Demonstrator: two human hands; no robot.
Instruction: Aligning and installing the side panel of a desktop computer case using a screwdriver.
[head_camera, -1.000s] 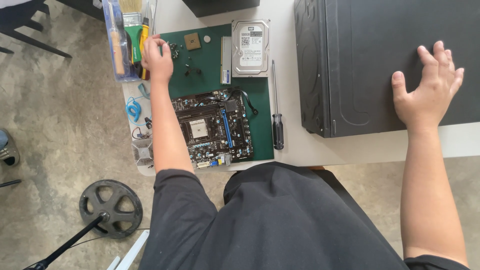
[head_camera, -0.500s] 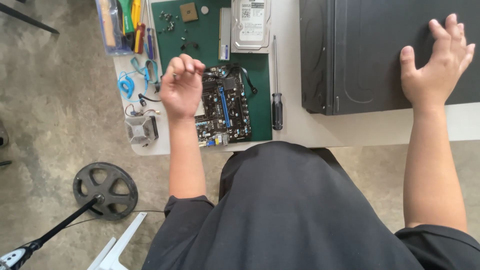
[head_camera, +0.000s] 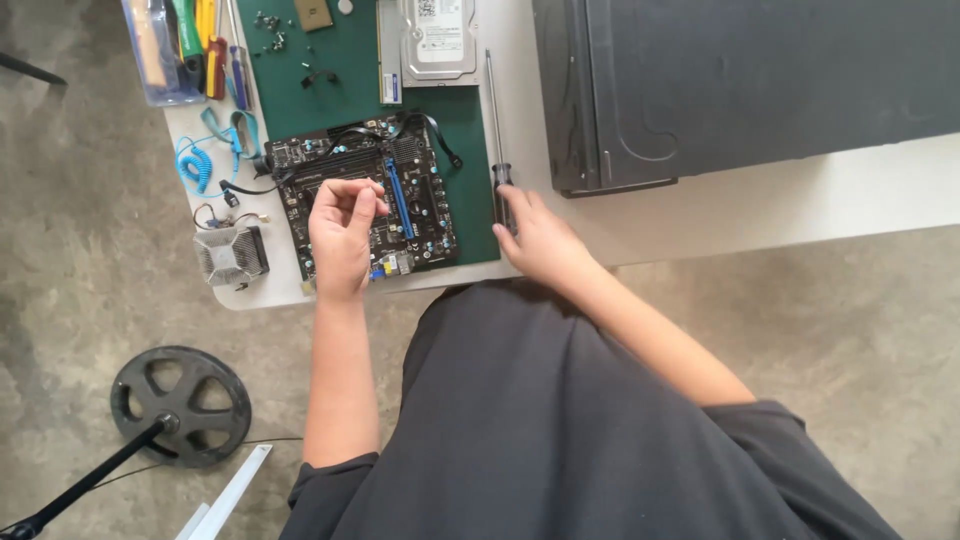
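White table (head_camera: 720, 205) over grey concrete floor. Screwdriver (head_camera: 497, 150) lies on the green mat's (head_camera: 340, 95) right edge, long axis running away from the person, tip pointing far. Right hand (head_camera: 535, 235) grasps its handle. Left hand (head_camera: 342, 228), fingers pinched together, hovers over the motherboard (head_camera: 420, 195).

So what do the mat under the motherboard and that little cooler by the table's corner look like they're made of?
The green mat looks like matte rubber or vinyl: flat, uniform colour, no glare, though the exact material is unclear. The cooler looks like bare metal, probably aluminium: pale silver-grey, with thin parallel fins. The left hand hovers over the motherboard.
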